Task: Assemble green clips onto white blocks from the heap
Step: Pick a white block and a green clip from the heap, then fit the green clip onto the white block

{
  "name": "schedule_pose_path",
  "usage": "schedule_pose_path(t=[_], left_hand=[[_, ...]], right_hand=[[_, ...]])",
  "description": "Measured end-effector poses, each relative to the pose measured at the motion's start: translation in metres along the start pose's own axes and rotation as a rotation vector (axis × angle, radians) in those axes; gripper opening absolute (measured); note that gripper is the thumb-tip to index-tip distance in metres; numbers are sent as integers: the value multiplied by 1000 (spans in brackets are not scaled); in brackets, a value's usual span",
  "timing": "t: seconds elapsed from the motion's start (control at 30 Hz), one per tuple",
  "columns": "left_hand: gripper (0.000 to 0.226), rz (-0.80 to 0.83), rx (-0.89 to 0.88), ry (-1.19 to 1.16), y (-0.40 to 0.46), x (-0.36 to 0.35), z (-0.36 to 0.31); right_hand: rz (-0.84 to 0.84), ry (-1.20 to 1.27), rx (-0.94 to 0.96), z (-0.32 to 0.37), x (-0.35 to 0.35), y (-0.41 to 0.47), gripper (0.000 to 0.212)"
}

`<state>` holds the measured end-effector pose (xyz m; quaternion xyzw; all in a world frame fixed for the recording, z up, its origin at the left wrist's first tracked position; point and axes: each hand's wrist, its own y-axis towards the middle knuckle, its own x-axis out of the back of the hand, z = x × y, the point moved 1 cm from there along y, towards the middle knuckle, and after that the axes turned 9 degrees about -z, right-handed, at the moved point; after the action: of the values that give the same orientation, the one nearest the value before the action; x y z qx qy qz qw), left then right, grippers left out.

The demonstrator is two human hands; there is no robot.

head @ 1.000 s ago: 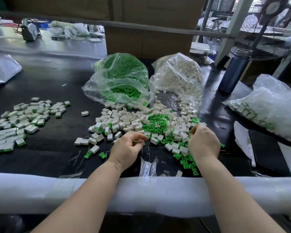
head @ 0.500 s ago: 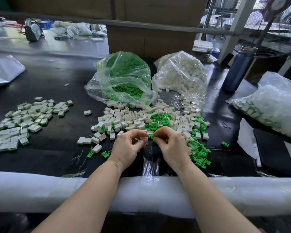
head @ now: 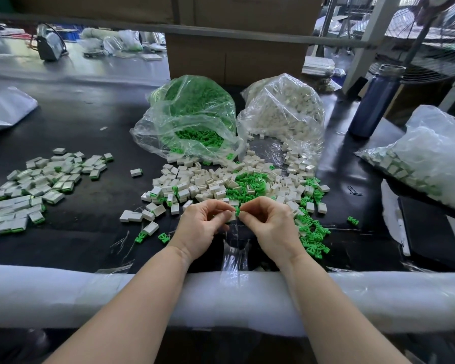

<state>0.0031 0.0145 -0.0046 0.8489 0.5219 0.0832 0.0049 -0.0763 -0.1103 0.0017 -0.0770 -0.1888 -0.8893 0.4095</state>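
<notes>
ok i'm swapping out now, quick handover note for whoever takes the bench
Left hand pinches a white block; right hand pinches a green clip against it, apparently not seated yet.
Mixed heap of loose blocks and clips lies just beyond the hands, fed by the green bag and white bag.
Done: finished pile at far left.
Left: seat this clip, then work through the heap.
</notes>
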Motion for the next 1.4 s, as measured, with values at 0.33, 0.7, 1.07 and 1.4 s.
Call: schedule_pose_path(t=[0.33, 0.7, 1.07, 1.4], left_hand=[[12, -13, -24, 4, -1, -1, -1], [12, 10, -30, 18, -2, -1, -3], [11, -3, -38, 88, -4, -2, -5], [12, -17, -38, 58, -4, -2, -5]], right_hand=[[38, -46, -20, -1, -2, -1, 11], [20, -63, -14, 1, -2, -1, 21], [25, -109, -31, 3, -4, 0, 23], [6, -91, -9, 2, -4, -1, 14]])
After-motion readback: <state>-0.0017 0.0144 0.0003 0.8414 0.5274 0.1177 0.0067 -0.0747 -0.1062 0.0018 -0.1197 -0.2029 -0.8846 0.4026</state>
